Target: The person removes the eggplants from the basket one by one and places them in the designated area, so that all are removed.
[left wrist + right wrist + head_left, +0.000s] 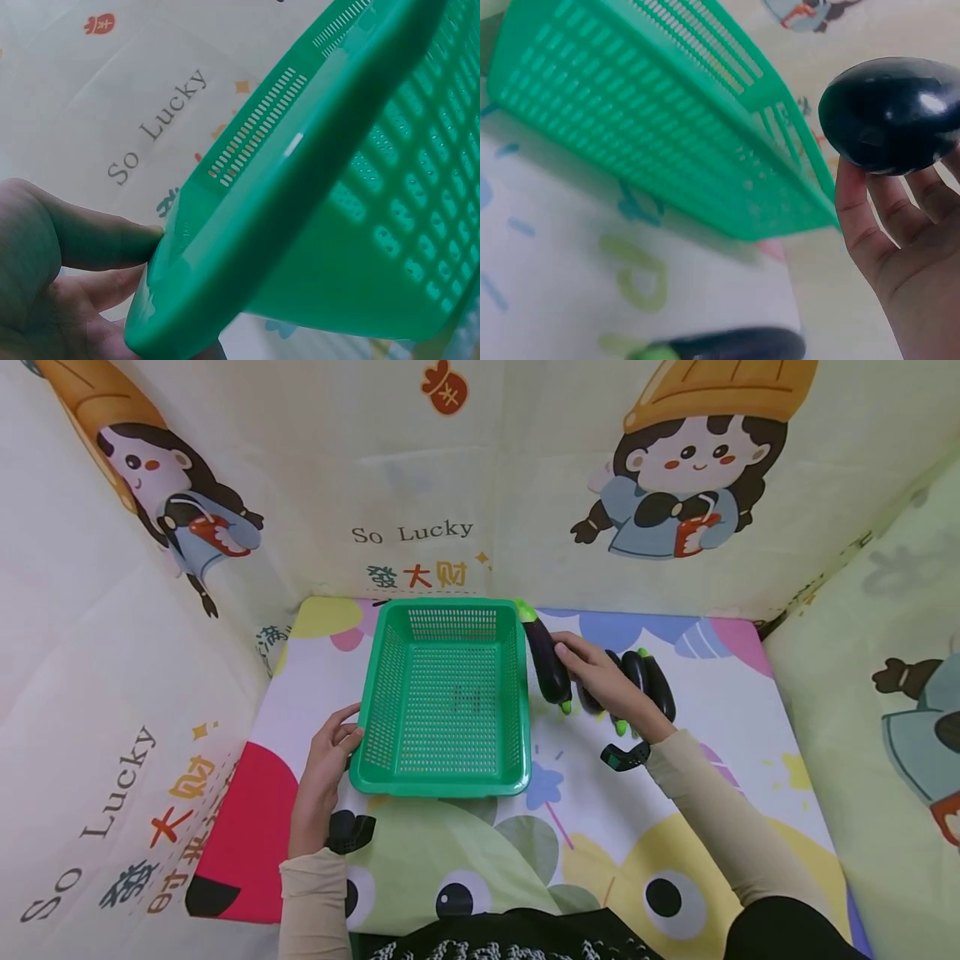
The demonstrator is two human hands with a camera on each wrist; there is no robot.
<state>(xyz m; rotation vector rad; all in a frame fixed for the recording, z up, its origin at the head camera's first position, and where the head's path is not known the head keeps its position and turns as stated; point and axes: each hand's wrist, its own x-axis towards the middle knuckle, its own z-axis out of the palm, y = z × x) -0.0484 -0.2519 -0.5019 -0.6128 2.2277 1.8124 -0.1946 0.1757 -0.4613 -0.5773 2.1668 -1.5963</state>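
A green plastic basket (450, 718) with slotted walls stands in the middle of the table. My left hand (326, 764) grips its left rim, thumb on the edge; the left wrist view shows the rim (247, 247) close up. Just right of the basket, my right hand (603, 681) holds a dark purple eggplant (547, 664), its green top pointing away and its rounded end toward me. From the right wrist view, the glossy end of this eggplant (889, 116) shows above the fingers (859, 214), beside the basket's outer wall (607, 112).
Several more eggplants (660, 689) lie on the table to the right, partly hidden behind my right hand and forearm. A patterned cloth (600, 793) covers the table. Printed fabric walls (525, 485) rise at the back and both sides.
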